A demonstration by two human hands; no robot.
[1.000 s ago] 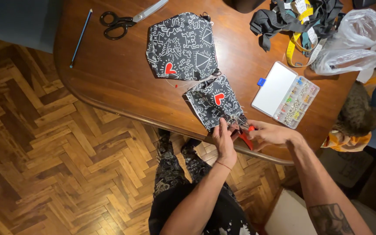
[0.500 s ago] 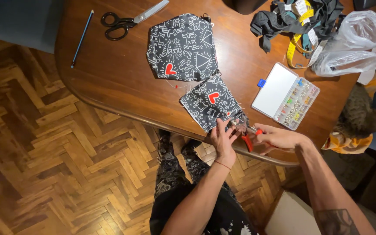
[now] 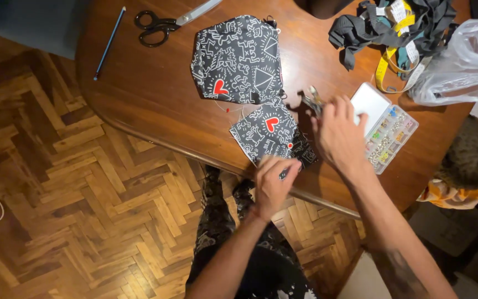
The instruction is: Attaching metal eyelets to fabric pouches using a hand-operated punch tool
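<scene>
black printed cloth (image 3: pixel 269 135) is pinched at its edge by the left hand (image 3: pixel 272 185); right hand (image 3: pixel 338 135) grips metal pliers (image 3: pixel 312 101) above it.

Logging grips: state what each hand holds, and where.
Right hand grips small pliers by the handles; left hand pinches the smaller printed fabric piece at its near edge.

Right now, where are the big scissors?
In the head view the scissors lie at the table's far left, between the blue pencil and the larger printed fabric piece, well away from both hands.
</scene>
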